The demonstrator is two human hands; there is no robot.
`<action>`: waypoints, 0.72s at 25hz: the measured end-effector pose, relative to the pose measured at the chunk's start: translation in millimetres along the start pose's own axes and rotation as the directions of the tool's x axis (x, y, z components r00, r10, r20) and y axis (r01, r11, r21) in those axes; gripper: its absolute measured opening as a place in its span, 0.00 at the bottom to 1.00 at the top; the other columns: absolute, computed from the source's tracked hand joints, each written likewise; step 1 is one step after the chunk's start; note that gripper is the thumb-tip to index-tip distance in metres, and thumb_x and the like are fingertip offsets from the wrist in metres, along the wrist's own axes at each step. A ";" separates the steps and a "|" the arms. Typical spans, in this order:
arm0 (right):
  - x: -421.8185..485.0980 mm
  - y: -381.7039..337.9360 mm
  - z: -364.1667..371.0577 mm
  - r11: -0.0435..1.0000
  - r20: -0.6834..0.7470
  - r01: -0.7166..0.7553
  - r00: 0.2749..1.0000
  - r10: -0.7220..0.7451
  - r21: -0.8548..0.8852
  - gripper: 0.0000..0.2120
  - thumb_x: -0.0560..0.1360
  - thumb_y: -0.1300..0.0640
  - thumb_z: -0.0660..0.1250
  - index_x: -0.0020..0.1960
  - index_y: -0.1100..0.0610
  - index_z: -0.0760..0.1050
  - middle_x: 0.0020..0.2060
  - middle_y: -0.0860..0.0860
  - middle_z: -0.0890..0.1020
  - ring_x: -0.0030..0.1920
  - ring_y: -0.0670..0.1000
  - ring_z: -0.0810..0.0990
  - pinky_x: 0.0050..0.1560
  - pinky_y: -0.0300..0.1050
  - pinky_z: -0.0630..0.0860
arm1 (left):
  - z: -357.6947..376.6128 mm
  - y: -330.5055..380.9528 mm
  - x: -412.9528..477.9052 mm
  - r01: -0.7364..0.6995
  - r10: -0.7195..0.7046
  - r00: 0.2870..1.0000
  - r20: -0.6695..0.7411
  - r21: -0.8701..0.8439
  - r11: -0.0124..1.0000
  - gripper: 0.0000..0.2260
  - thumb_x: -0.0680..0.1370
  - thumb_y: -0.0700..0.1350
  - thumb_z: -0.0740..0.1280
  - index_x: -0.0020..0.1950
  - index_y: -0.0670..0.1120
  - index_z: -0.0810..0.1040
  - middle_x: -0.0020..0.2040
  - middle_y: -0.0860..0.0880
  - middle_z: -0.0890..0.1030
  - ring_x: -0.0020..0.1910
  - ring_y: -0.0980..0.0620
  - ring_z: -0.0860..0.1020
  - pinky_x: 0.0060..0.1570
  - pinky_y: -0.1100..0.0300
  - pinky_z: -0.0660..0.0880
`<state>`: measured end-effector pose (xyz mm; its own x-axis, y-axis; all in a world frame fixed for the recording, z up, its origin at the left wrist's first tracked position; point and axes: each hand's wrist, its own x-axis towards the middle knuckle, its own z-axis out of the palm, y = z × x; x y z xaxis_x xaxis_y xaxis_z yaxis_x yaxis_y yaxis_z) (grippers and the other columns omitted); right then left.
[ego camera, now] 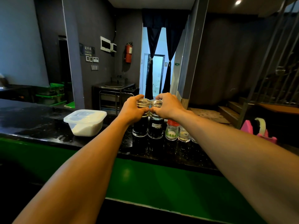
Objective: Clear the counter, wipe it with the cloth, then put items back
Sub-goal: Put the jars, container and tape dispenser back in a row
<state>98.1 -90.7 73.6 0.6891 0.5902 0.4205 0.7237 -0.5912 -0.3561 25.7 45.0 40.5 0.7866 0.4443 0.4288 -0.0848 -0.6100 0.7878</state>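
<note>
Head view | black counter (40, 126) | left hand (132, 109) — fingers curled round the lid of the left jar (140, 128); right hand (168, 105) likewise on the right jar (155, 129), both standing side by side mid-counter | glass, probably heavy, slippery, breakable — grip the body, not the lid | plastic tub (85, 122) leftward.

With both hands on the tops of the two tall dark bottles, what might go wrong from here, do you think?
The left hand and right hand grip the left bottle and right bottle only by their tops; a loose cap or slip might drop one onto the counter. The bottles stand nearly touching, so lifting both may knock glass together. The red-capped jar stands close beside the right bottle and could be tipped.
</note>
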 end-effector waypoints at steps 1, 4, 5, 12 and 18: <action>-0.2 -0.3 -0.3 1.000 -0.002 -0.003 1.000 0.002 -0.002 0.18 0.71 0.48 0.74 0.56 0.54 0.77 0.52 0.52 0.80 0.53 0.54 0.77 0.54 0.52 0.77 | -0.1 -0.1 1.6 0.005 -0.005 1.000 0.002 0.000 1.000 0.30 0.74 0.40 0.72 0.74 0.47 0.66 0.66 0.44 0.75 0.56 0.52 0.77 0.45 0.66 0.74; -0.2 0.1 -0.3 1.000 0.003 -0.011 1.000 0.011 -0.006 0.22 0.71 0.47 0.74 0.61 0.54 0.75 0.55 0.52 0.80 0.54 0.54 0.78 0.54 0.51 0.77 | -0.1 3.6 3.5 0.017 -0.017 1.000 0.026 0.017 1.000 0.31 0.74 0.40 0.72 0.75 0.46 0.64 0.67 0.43 0.74 0.58 0.50 0.77 0.52 0.60 0.75; -0.7 -0.2 -0.3 1.000 0.006 -0.009 1.000 0.009 -0.008 0.25 0.71 0.47 0.74 0.63 0.54 0.74 0.57 0.53 0.80 0.55 0.54 0.78 0.55 0.51 0.77 | -0.5 4.5 2.6 0.027 -0.028 0.999 0.039 0.028 0.999 0.33 0.74 0.40 0.72 0.76 0.45 0.61 0.68 0.42 0.73 0.60 0.49 0.76 0.56 0.58 0.75; -8.7 -31.6 3.6 0.962 -0.087 0.183 0.975 -0.203 -0.201 0.31 0.76 0.45 0.66 0.74 0.56 0.63 0.73 0.55 0.66 0.77 0.57 0.52 0.71 0.55 0.61 | -33.0 -10.2 -16.6 0.030 -0.006 0.998 -0.064 0.372 0.928 0.41 0.66 0.51 0.75 0.75 0.49 0.62 0.66 0.44 0.71 0.67 0.43 0.70 0.67 0.44 0.68; -15.5 -80.1 35.7 0.876 0.040 0.377 0.923 -0.383 -0.301 0.31 0.76 0.45 0.65 0.74 0.57 0.63 0.75 0.58 0.62 0.78 0.58 0.49 0.72 0.57 0.61 | -103.8 -56.8 -39.3 0.233 -0.212 0.969 -0.125 0.743 0.628 0.38 0.70 0.60 0.72 0.75 0.51 0.62 0.74 0.46 0.64 0.76 0.42 0.53 0.72 0.34 0.50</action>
<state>30.8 -32.9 65.8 0.3601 0.7933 0.4909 0.8822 -0.4607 0.0973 -63.8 130.2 24.8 0.7042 0.6418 0.3036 0.5843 -0.7668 0.2659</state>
